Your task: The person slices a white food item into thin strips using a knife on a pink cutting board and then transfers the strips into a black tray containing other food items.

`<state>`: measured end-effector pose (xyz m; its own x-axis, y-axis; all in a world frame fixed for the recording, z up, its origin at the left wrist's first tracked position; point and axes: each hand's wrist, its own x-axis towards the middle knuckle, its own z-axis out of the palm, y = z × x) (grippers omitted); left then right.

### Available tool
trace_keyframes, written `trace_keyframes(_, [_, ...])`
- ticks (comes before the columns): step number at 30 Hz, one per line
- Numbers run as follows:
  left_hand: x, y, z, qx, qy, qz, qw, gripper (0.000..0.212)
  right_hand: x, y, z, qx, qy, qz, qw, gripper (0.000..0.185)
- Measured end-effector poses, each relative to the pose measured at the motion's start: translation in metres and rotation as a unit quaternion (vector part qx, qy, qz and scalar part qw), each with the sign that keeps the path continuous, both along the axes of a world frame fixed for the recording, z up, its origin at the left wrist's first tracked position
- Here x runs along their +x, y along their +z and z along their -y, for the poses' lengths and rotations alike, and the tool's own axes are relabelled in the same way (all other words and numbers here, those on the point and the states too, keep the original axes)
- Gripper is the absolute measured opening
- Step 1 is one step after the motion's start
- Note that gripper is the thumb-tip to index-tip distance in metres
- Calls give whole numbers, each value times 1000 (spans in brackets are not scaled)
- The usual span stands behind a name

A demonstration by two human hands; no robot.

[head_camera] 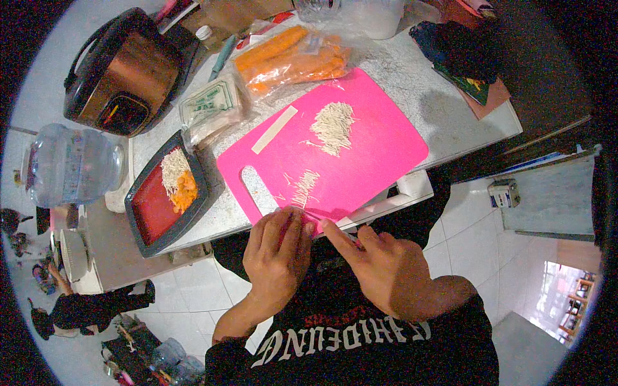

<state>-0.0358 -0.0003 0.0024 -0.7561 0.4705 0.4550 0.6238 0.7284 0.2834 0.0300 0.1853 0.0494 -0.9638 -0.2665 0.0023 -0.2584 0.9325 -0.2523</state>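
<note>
My right hand [381, 260] grips a knife [315, 214], its index finger laid along the blade. My left hand [280, 241] is bunched at the near edge of a pink cutting board [376, 116], fingertips beside the blade; whatever lies under them is hidden. Just beyond the fingers, thin pale slivers [305, 188] lie in a loose row. Farther up the board are a heap of pale matchstick-cut food [333, 128] and one flat pale strip [275, 129].
Left of the board, a dark tray with a red inside [147, 207] holds pale shreds [175, 169] and diced orange food [184, 192]. Behind are a plastic pack [212, 106], bagged carrots [289, 58], a teal-handled tool [222, 57] and a cooker [120, 72]. A large water bottle [72, 164] stands left.
</note>
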Motion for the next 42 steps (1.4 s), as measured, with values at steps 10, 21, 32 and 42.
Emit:
trace_keyframes(10, [3, -2, 5, -4, -9, -8, 1000, 29, -20, 0, 16, 2, -1, -13, 1000, 69])
trace_keyframes(21, [3, -2, 2, -3, 2, -16, 1000, 30, -3, -1, 4, 2, 0, 10, 1000, 69])
trace_keyframes(32, [4, -4, 3, 2, 7, -16, 1000, 27, 2, -4, 5, -15, -5, 4, 1000, 73])
trace_keyframes(42, [5, 1, 5, -26, 12, -26, 999, 29, -18, -6, 20, -20, -7, 8, 1000, 72])
